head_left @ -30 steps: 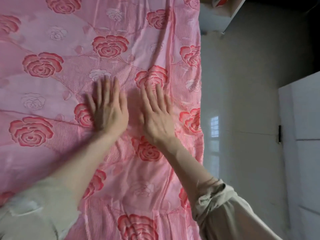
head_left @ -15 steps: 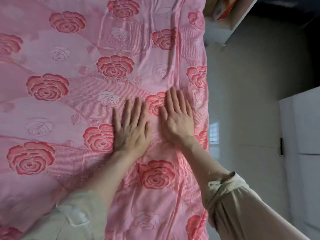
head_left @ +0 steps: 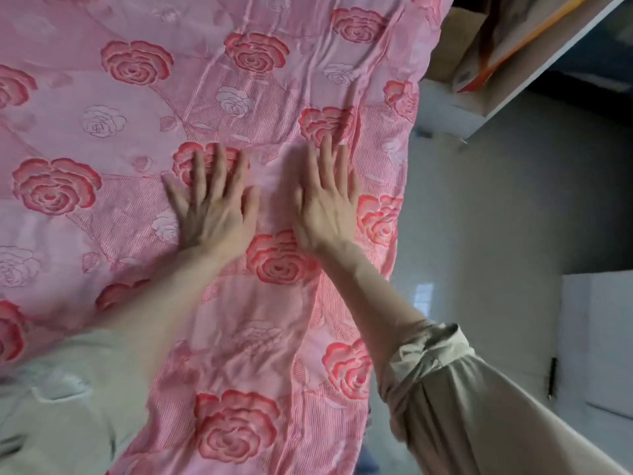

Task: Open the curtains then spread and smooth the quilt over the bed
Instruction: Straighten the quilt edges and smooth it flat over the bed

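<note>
A pink quilt [head_left: 137, 108] printed with red and white roses covers the bed and fills most of the view. Its right edge hangs down beside the floor. My left hand [head_left: 214, 207] lies flat on the quilt, palm down, fingers spread. My right hand [head_left: 327, 204] lies flat beside it, a hand's width to the right, close to the quilt's right edge. Neither hand grips any fabric. Small creases run through the quilt above the hands and below my right forearm. The curtains are out of view.
A grey floor [head_left: 496, 217] runs along the bed's right side. A white shelf [head_left: 534, 73] holding cardboard and an orange-edged box sits at the top right. A white cabinet door [head_left: 599, 341] stands at the right edge.
Both flat hands have slid across the quilt toward its right edge and further up the bed, and the view has shifted the same way, so more of the shelf shows.
</note>
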